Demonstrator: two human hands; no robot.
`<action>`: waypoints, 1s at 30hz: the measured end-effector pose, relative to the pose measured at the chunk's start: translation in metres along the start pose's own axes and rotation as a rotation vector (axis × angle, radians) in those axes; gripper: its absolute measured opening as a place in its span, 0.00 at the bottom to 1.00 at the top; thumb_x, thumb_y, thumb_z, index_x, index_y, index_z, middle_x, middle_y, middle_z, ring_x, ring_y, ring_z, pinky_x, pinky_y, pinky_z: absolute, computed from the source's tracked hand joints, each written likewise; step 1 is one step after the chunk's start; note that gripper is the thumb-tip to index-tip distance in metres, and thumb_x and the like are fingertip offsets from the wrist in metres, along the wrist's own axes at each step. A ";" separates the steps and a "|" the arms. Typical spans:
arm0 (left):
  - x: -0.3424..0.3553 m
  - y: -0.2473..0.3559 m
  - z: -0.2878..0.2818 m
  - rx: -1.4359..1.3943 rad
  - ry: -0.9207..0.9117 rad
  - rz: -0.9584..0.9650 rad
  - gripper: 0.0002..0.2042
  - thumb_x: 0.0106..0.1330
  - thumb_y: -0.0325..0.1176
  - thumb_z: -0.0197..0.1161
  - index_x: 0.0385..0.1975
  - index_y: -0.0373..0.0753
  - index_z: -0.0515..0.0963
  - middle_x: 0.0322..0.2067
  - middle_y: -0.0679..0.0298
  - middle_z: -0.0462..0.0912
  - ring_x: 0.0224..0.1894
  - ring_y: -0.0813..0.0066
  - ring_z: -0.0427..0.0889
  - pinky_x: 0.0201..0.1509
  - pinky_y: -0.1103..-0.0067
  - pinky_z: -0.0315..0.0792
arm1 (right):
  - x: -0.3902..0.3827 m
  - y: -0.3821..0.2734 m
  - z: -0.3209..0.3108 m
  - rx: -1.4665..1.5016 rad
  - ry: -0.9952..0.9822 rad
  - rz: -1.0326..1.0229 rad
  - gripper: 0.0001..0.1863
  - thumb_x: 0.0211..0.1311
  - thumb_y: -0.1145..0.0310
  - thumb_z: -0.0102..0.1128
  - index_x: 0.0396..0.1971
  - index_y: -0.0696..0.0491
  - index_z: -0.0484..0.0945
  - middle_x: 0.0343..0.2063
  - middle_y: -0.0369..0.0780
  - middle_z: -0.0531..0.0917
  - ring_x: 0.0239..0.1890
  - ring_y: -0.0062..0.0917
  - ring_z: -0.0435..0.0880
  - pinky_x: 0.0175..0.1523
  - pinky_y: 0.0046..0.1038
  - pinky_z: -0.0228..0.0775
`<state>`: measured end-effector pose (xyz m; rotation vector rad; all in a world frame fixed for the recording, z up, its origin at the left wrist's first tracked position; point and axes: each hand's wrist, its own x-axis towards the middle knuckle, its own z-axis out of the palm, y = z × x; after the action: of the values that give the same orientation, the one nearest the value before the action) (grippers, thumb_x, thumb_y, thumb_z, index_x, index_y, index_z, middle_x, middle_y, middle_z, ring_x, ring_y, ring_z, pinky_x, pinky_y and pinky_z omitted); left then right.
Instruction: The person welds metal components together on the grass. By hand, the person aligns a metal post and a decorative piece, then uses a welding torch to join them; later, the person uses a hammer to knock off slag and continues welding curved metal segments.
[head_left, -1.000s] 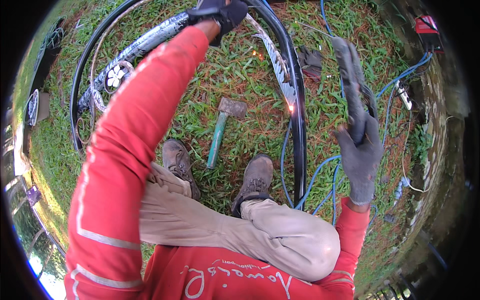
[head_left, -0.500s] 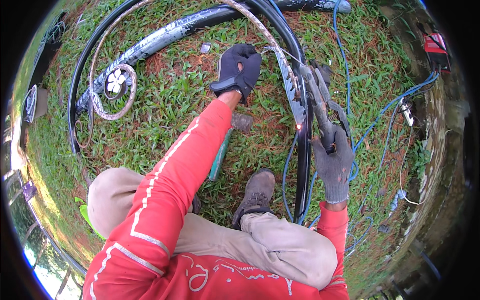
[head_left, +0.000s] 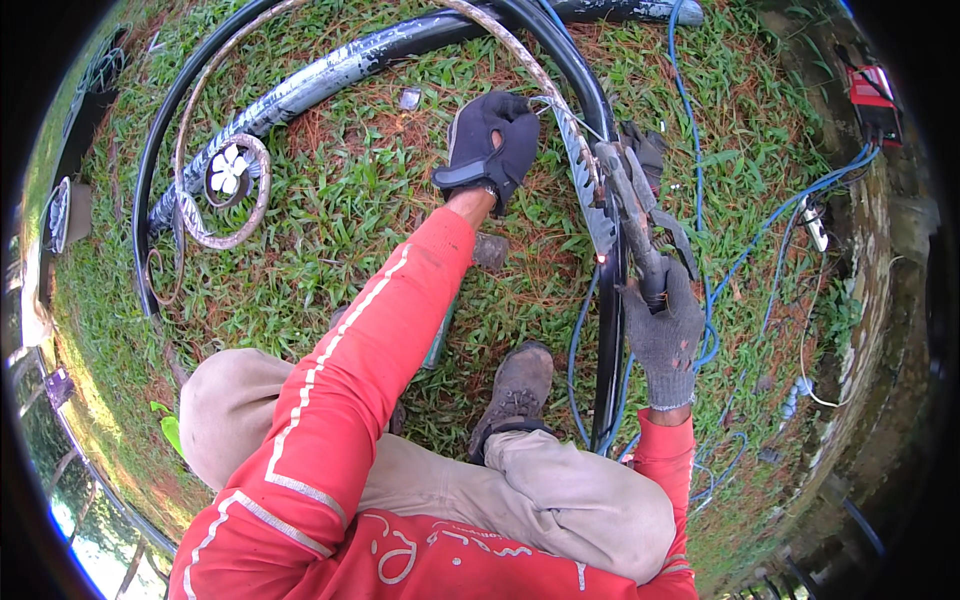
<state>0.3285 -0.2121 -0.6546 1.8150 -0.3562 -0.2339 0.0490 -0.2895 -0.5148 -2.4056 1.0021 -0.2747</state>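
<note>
My left hand (head_left: 492, 145), in a black glove, is closed with its fingers curled round the end of a thin metal wire (head_left: 562, 106). The wire runs to a grey, jagged leaf-shaped metal strip (head_left: 588, 190) lying against a black curved tube (head_left: 610, 330). A small orange glow shows at the strip's lower tip. My right hand (head_left: 665, 335), in a worn grey knit glove, grips a welding electrode holder (head_left: 640, 225) beside that tube. What its jaws clamp cannot be made out. Between my arm and boot lies a hammer (head_left: 489, 251), its green handle mostly hidden by my sleeve.
A rusty scroll with a white metal flower (head_left: 229, 170) lies at the left. A thick, flaking black pipe (head_left: 330, 72) crosses the grass behind. Blue cables (head_left: 765, 240) run right to a red machine (head_left: 872, 95). A dark glove-like item (head_left: 645, 155) rests past the holder.
My left hand has shifted slightly right and down. My left sleeve now covers more of the hammer's handle. The orange glow looks smaller, and my right hand keeps its grip.
</note>
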 end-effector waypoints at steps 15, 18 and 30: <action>-0.005 -0.007 0.002 0.001 -0.021 0.052 0.11 0.65 0.31 0.71 0.44 0.34 0.89 0.38 0.60 0.92 0.37 0.73 0.89 0.44 0.73 0.82 | -0.001 0.007 0.004 0.010 0.015 -0.021 0.17 0.65 0.70 0.79 0.49 0.53 0.82 0.33 0.47 0.89 0.32 0.38 0.91 0.41 0.35 0.83; -0.005 -0.024 0.007 0.031 -0.085 0.023 0.11 0.68 0.31 0.71 0.46 0.34 0.88 0.39 0.62 0.91 0.34 0.78 0.86 0.41 0.75 0.81 | -0.003 0.007 0.005 0.039 0.006 0.009 0.20 0.62 0.75 0.80 0.51 0.54 0.81 0.32 0.42 0.85 0.32 0.26 0.80 0.45 0.28 0.79; -0.002 -0.005 0.004 0.012 0.007 -0.069 0.10 0.64 0.36 0.74 0.37 0.35 0.90 0.32 0.57 0.92 0.36 0.65 0.90 0.47 0.70 0.82 | 0.000 0.010 0.008 0.027 0.048 -0.063 0.17 0.65 0.74 0.79 0.48 0.55 0.80 0.31 0.43 0.83 0.32 0.28 0.78 0.44 0.27 0.78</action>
<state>0.3259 -0.2139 -0.6607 1.8414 -0.2912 -0.2736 0.0453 -0.2923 -0.5268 -2.4198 0.9386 -0.3677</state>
